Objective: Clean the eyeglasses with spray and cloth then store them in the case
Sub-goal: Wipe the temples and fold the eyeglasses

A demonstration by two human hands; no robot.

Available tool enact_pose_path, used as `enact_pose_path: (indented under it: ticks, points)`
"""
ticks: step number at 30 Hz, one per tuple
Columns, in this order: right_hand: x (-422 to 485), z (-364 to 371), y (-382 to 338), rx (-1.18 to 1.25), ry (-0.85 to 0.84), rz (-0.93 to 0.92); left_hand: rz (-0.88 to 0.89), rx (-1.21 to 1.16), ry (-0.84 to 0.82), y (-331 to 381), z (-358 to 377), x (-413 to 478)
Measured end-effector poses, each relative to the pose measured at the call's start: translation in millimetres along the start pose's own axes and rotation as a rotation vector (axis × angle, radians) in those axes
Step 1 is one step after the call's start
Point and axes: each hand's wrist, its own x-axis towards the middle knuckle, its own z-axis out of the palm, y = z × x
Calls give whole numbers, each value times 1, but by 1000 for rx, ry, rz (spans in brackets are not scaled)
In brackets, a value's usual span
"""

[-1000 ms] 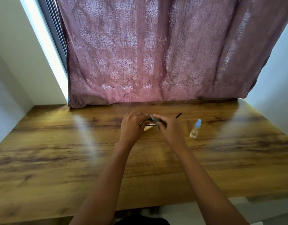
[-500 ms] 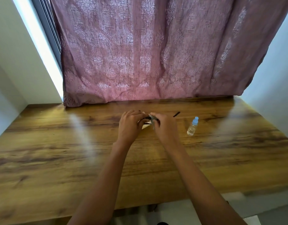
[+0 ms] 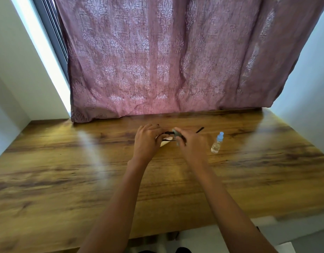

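Black-framed eyeglasses [image 3: 167,133], mostly hidden, were gripped by the left hand [image 3: 146,141]; right hand [image 3: 192,145] pinched grey cloth [image 3: 175,132]; blue-capped clear bottle [image 3: 217,144] held liquid.

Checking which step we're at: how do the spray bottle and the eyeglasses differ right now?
The spray bottle sits untouched on the table; the eyeglasses are held in the left hand and right hand. The bottle is clear with a pale blue cap; the eyeglasses are thin and dark. The bottle shows whole; the eyeglasses are mostly hidden by hands and grey cloth. Both are over the table's far half.
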Motion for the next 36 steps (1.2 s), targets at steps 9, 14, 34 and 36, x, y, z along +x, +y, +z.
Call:
enact_pose_path:
  ticks: [9,14,34,36]
  points:
    - [10,-14,22,26,46,89,-28,-33,31,-2,-4,-4]
    - [8,-12,19,-69,136,132,-3,21,31,-1,-4,-3]
    - [1,0,-11,31,-18,17,67,111,73,1,3,-7]
    - [6,-2,-11,47,-39,7,56,94,77,2,4,-9]
